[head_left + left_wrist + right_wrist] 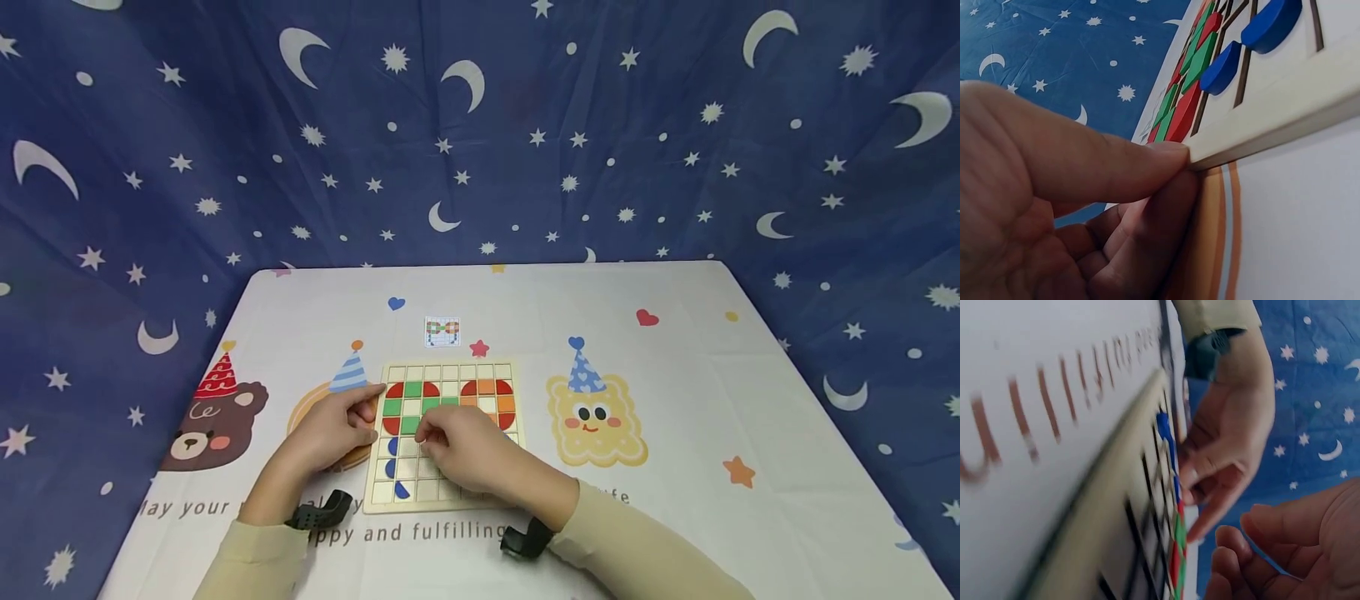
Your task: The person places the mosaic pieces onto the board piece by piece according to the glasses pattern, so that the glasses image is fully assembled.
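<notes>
A square wooden grid board [382,492] lies on the table under both hands. Red, green and orange tiles fill parts of its upper rows, with a green tile [412,389] near the top left. Three blue pieces [402,490] run down its left columns. My left hand [327,427] touches the board's left edge, its thumb and forefinger apart along it; the left wrist view shows a fingertip [1169,150] against the wooden rim. Over the board's middle is my right hand [468,446], fingers bent, thumb and forefinger close together. I cannot tell whether a small piece is between them.
Behind the board lies a small card [442,332] printed with a coloured grid pattern. The white tablecloth [675,517] carries printed cartoon figures and lettering. A dark blue curtain [525,192] with moons and stars stands behind and beside the table.
</notes>
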